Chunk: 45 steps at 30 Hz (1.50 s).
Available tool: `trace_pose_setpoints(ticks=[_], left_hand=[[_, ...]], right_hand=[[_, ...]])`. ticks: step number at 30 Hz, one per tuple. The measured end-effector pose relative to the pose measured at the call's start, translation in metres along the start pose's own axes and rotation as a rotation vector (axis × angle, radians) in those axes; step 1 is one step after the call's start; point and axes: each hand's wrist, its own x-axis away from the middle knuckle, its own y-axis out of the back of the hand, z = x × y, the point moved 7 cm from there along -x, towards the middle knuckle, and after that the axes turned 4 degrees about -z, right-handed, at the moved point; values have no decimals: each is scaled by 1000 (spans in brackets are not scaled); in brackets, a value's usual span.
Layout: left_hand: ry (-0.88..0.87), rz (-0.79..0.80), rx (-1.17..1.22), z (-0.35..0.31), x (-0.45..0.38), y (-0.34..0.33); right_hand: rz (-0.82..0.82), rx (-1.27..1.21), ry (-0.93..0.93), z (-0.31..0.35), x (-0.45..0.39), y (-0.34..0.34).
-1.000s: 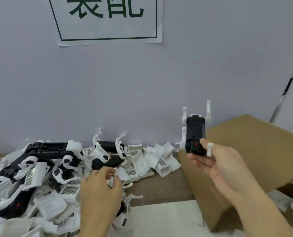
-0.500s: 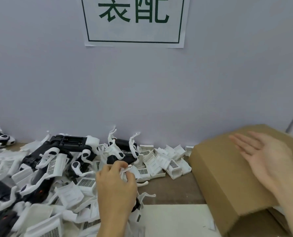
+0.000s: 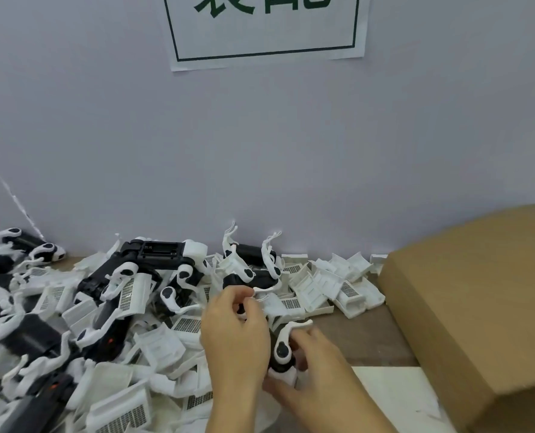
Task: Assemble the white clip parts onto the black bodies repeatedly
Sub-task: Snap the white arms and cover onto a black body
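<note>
My left hand [image 3: 233,342] is curled over a black body [image 3: 280,359] with white curved arms that lies at the near edge of the pile; its fingertips pinch a thin white arm. My right hand [image 3: 314,370] grips the same body from the right and below, fingers wrapped around its lower end. A heap of black bodies [image 3: 153,254] with white arms covers the left of the table. Loose white clip parts [image 3: 319,285] lie against the wall, right of the heap.
An open cardboard box [image 3: 466,295] stands at the right, close to my right hand. A white sheet [image 3: 394,398] lies on the brown table near the front. The grey wall with a paper sign [image 3: 266,29] closes off the back.
My right hand let go of the finished body over the cardboard box, then came back left and down to the pile. It now grips the body under my left hand. The view shifted left.
</note>
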Motion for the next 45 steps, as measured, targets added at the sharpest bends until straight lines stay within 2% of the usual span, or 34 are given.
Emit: trace_pose_setpoints(ticks=[5, 8, 12, 16, 19, 22, 26, 30, 33, 36, 40, 45], left_hand=[[-87, 45, 87, -8, 3, -5], [-170, 120, 129, -15, 7, -11], [-384, 273, 5, -32, 23, -27], [-472, 437, -141, -32, 37, -47], [-501, 452, -149, -38, 43, -52], [-307, 509, 46, -38, 45, -53], [-65, 596, 377, -40, 48, -55], [198, 418, 570, -22, 35, -51], [380, 292, 728, -5, 27, -48], [574, 280, 895, 7, 26, -51], [651, 297, 881, 10, 31, -56], [602, 306, 817, 8, 37, -62]], right_hand=[[-163, -164, 15, -6, 0, 17], [-360, -259, 63, -10, 2, 42], [-618, -388, 114, -12, 8, 84], [-611, -330, 196, -3, 16, 116], [-479, -253, 260, 14, 20, 126], [-430, -265, 336, 34, 23, 128], [-567, -399, 352, 42, 23, 125], [-541, -299, 257, 25, 14, 107], [-391, -227, 213, 18, 6, 84], [-308, -164, 225, 17, 2, 60], [-267, -102, 125, 5, 0, 42], [-406, -99, 66, -8, 1, 51]])
